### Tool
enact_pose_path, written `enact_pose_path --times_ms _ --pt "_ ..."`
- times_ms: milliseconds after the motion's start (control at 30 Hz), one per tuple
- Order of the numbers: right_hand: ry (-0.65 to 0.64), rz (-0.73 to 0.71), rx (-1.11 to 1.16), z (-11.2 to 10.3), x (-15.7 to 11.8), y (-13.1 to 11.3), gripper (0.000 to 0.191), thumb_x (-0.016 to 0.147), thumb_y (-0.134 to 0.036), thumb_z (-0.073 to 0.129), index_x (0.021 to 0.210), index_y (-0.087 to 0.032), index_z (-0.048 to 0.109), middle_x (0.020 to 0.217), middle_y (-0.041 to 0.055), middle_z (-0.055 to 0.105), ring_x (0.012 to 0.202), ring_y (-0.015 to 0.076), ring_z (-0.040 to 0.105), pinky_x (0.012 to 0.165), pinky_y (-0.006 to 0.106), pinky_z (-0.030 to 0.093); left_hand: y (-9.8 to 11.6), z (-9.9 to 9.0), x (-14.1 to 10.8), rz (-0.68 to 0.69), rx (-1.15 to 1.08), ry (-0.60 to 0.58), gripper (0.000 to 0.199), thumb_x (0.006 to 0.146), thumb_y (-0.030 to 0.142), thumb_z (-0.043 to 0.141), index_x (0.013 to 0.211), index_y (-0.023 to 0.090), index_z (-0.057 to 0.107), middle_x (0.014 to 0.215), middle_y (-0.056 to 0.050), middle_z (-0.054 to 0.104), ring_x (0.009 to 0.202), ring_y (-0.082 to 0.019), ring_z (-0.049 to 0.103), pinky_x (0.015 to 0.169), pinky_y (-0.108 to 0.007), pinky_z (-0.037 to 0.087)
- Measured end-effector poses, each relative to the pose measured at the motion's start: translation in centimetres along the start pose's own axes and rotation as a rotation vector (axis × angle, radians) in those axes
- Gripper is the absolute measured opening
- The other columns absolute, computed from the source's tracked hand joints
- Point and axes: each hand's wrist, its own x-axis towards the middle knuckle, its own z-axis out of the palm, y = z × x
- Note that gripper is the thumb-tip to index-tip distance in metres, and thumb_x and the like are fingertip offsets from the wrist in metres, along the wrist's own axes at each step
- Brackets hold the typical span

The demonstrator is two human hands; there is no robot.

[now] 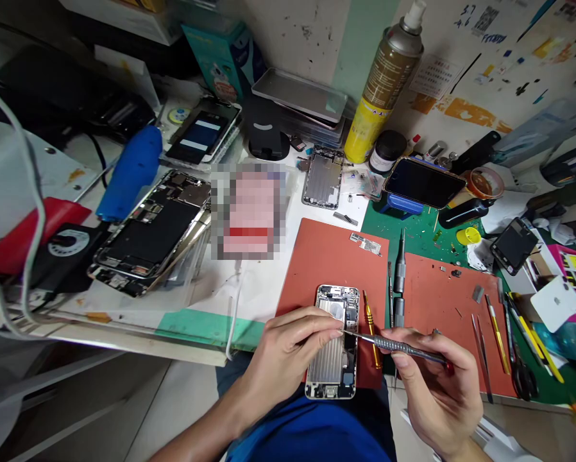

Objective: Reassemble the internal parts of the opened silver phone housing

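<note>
An opened phone housing (333,372), silver inside with small parts along its right side, lies on the reddish-brown mat in front of me. My right hand (437,378) is closed around a thin metal pick (398,346) with a ridged handle, and its tip points left over the housing. Thumb and fingers of my left hand (295,346) are pinched together above the housing, right at the pick's tip. Whatever they pinch is too small to make out. Just right of the housing lies a gold screwdriver (371,324).
A small metal part (365,244) rests on the mat (307,263). Farther right lie tweezers (481,353) and scissors (523,378). A spray can (384,83) stands behind. At left are an opened phone (151,224) and a blue-handled tool (131,173). A white cable (235,314) hangs over the edge.
</note>
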Motion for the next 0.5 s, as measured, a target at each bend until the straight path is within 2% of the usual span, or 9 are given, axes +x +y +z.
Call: enact_pose_path --times_ms 167,333,500 --pt "-0.019 0.000 0.006 -0.21 -0.17 0.00 0.048 0.096 0.003 0.068 0.132 -0.029 0.068 0.110 0.0027 0.081 0.103 0.0226 0.083 0.095 0.041 0.072 -0.08 0.06 -0.12 0.005 0.024 -0.002 0.018 0.100 0.013 0.073 0.111 0.024 0.082 0.098 -0.001 0.083 0.086 -0.012 0.080 0.080 -0.020 0.066" --pt "-0.018 -0.004 0.002 -0.24 -0.23 0.03 0.047 0.096 0.002 0.069 0.131 -0.029 0.069 0.109 0.0027 0.081 0.102 0.0232 0.084 0.094 0.041 0.073 0.16 0.09 0.04 -0.007 0.018 0.001 0.014 0.099 0.014 0.074 0.106 0.023 0.082 0.096 -0.001 0.083 0.083 -0.013 0.080 0.078 -0.021 0.066" --pt "0.012 0.065 0.007 -0.08 -0.23 0.20 0.039 0.098 -0.004 0.071 0.128 -0.029 0.069 0.109 0.0040 0.083 0.101 0.0239 0.085 0.090 0.038 0.074 0.07 0.01 0.04 0.008 -0.004 -0.006 0.016 0.100 0.012 0.072 0.107 0.023 0.082 0.097 -0.001 0.083 0.084 -0.013 0.080 0.078 -0.022 0.066"
